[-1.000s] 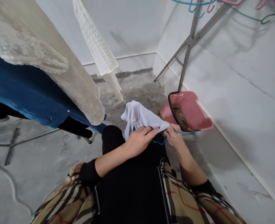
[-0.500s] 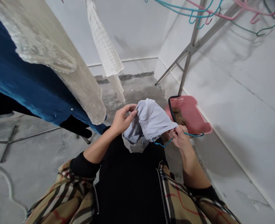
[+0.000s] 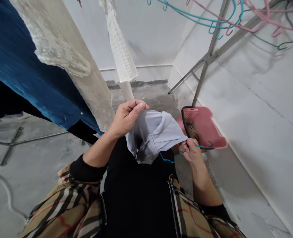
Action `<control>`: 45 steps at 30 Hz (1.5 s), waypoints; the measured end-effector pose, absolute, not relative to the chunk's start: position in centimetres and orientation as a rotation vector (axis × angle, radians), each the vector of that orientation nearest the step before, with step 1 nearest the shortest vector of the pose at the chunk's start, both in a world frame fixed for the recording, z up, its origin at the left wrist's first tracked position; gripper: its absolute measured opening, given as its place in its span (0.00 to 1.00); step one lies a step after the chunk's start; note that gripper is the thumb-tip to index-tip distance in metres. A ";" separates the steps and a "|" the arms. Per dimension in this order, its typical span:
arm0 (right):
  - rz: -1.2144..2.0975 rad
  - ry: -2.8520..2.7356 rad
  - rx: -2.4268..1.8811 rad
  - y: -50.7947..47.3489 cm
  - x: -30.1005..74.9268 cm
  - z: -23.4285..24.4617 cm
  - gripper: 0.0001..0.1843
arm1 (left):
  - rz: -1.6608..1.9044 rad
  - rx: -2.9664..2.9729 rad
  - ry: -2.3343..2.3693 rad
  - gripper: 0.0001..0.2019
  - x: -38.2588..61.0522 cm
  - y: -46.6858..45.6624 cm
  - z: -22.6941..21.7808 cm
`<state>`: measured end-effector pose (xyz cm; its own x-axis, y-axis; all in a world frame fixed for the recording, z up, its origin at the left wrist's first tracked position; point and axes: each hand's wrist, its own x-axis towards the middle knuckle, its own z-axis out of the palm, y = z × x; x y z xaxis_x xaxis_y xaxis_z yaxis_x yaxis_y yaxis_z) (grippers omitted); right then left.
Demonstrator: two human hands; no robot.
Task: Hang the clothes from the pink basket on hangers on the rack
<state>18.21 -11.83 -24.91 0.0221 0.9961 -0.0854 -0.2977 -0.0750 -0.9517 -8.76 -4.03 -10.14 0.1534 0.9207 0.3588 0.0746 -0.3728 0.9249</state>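
Observation:
A pale lavender-grey garment (image 3: 158, 129) is stretched between my two hands above my lap; its exact kind I cannot make out. My left hand (image 3: 127, 117) pinches its upper left edge between thumb and curled fingers. At the garment's right corner, my right hand (image 3: 191, 149) is closed on the cloth together with a blue clothes hanger (image 3: 170, 161). The hanger's hook sticks out to the right of that hand, and part of its frame shows below the cloth. The rest of the hanger is hidden by the garment and my fingers.
A pink basket (image 3: 208, 127) with a black handle and brown cloth inside stands right, by the wall. Blue and pink hangers (image 3: 225, 21) hang above on a metal rack (image 3: 207, 58). White knit (image 3: 121, 49) and blue garments (image 3: 49, 89) hang at left. A pale hose (image 3: 7, 190) lies on the floor.
My left hand has moved left and slightly up, drawing the garment's edge wider. My right hand keeps its hold on cloth and hanger. The view has shifted slightly.

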 end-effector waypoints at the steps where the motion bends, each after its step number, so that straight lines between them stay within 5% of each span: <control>1: 1.369 -0.914 -1.046 -11.8 18.2 -24.9 0.27 | 1.302 1.625 0.950 0.17 -8.8 -4.3 -10.1; 9: 1.362 -0.969 -1.016 -12.4 18.6 -24.6 0.31 | 0.987 1.465 0.809 0.13 -8.2 -5.5 -12.2; 14: 1.311 -1.041 -1.051 -13.1 19.3 -24.9 0.33 | 0.668 1.485 0.646 0.19 -8.4 -5.2 -13.5; 17: 1.277 -1.032 -1.101 -13.5 19.9 -24.9 0.32 | 0.552 1.542 0.621 0.13 -8.6 -4.9 -13.6; 40: 1.146 -1.213 -1.169 -12.2 18.2 -26.0 0.27 | 1.152 2.510 0.630 0.08 -10.2 -6.4 -8.7; 45: 1.196 -1.219 -1.127 -11.0 17.4 -25.4 0.26 | 0.990 2.700 1.106 0.12 -11.5 -5.4 -9.5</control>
<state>17.35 -10.97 -25.36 -0.0157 0.9981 0.0602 -0.0409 0.0595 -0.9974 -11.50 -5.42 -9.47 0.5363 0.6479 0.5409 0.6092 -0.7407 0.2832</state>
